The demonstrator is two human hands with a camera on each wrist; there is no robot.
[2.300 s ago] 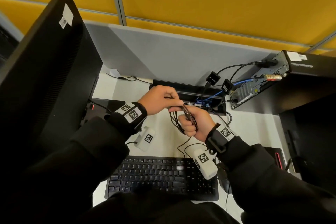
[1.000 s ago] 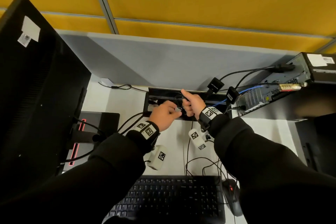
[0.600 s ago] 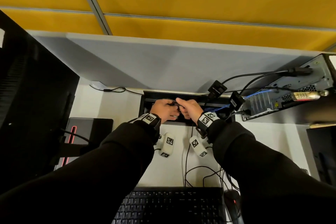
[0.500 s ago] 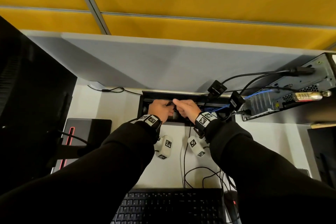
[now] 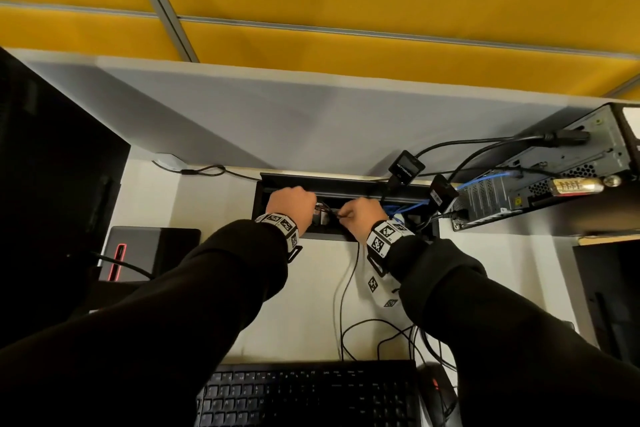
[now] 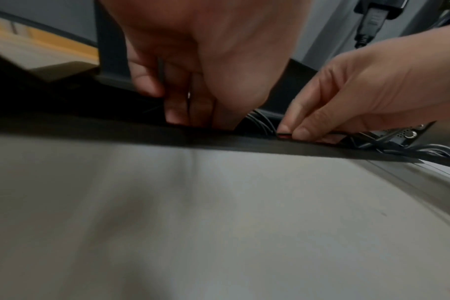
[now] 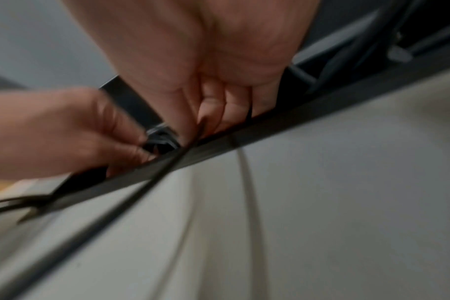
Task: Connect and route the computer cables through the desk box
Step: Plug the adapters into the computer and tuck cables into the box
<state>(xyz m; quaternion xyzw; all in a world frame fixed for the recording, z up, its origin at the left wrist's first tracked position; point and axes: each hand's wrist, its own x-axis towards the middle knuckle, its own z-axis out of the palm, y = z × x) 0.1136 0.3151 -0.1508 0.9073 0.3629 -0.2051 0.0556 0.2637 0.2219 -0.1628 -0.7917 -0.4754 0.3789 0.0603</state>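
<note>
a white desk (image 5: 214, 253) runs below a grey partition, with a black monitor (image 5: 52, 184) at the left and an open computer case (image 5: 561, 170) lying at the right rear. a black keyboard (image 5: 311, 395) sits at the near edge. the recessed black desk box (image 5: 346, 184) lies at the back of the desk, between monitor and case, and both hands reach into it. a blue cable (image 5: 485, 180) runs from the case into the box's right end. the left hand (image 5: 291, 204) has its fingers curled down inside the box; what they hold is hidden. the right hand (image 5: 360, 215) pinches a thin black cable (image 5: 346, 288), which crosses the box's front rim and trails back over the desk toward the keyboard.
</note>
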